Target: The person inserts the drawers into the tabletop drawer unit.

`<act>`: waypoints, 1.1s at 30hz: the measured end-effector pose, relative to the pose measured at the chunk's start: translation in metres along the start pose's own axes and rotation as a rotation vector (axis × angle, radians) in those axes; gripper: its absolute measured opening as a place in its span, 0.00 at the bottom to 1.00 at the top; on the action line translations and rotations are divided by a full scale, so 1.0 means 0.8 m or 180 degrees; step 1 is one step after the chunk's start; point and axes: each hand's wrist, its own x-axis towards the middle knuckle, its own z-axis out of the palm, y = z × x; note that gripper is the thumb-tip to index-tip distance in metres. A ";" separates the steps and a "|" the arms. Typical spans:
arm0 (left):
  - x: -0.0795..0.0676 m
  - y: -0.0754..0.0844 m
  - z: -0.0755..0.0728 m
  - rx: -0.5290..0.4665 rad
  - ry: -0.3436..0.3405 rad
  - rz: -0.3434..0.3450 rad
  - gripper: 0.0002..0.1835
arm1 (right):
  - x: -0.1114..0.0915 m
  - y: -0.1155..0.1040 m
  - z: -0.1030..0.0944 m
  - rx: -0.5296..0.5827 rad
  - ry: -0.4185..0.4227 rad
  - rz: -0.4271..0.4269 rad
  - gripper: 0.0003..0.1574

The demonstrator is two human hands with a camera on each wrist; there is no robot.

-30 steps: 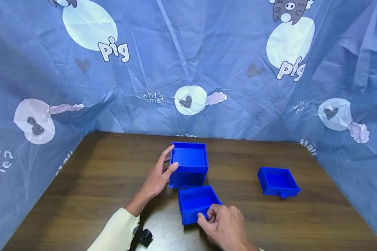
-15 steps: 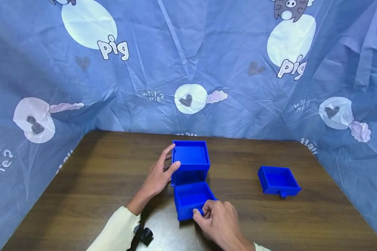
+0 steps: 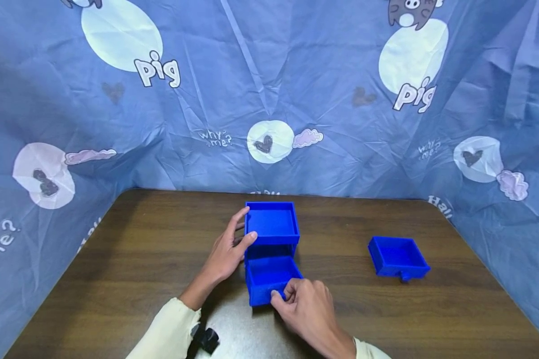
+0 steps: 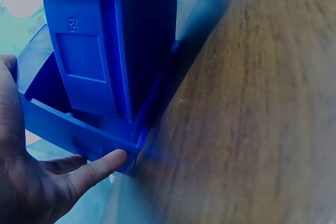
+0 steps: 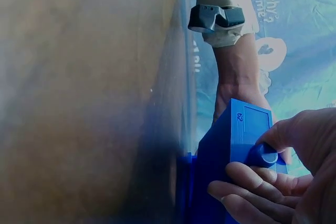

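Observation:
A blue cabinet frame (image 3: 271,222) with a shallow recessed top stands on the table. My left hand (image 3: 226,252) holds its left side, the thumb at the front top edge and the fingers along the side. In front, a blue drawer (image 3: 274,271) sits partly inside the lower opening. My right hand (image 3: 307,304) pinches the drawer's round knob (image 5: 262,155) between thumb and fingers. The left wrist view shows the drawer (image 4: 84,51) between the frame's walls, with fingers (image 4: 100,170) of my left hand against the frame.
A second blue drawer (image 3: 399,257) with a front knob lies on the wooden table (image 3: 161,224) to the right. Patterned blue cloth (image 3: 332,99) hangs behind the table and at both sides. A black wrist camera (image 3: 206,340) is on the left sleeve.
My right hand has moved the drawer away from me and slightly left, from in front of the frame to partly inside its lower opening. The left hand keeps its hold on the frame.

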 end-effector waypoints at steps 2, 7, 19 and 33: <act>0.000 -0.001 0.000 -0.0013 0.0016 0.0020 0.33 | 0.003 0.000 0.001 -0.0020 0.0011 0.0001 0.24; 0.002 0.000 0.002 0.0037 0.0046 0.0073 0.32 | 0.010 0.001 0.003 -0.0077 0.0036 0.0013 0.25; 0.002 -0.001 0.000 0.0083 0.0044 0.0073 0.32 | 0.015 -0.003 0.010 -0.0109 0.0103 0.0043 0.25; -0.001 -0.003 0.001 0.0078 0.0049 0.0049 0.33 | 0.012 -0.004 0.010 -0.0115 0.0205 -0.0018 0.26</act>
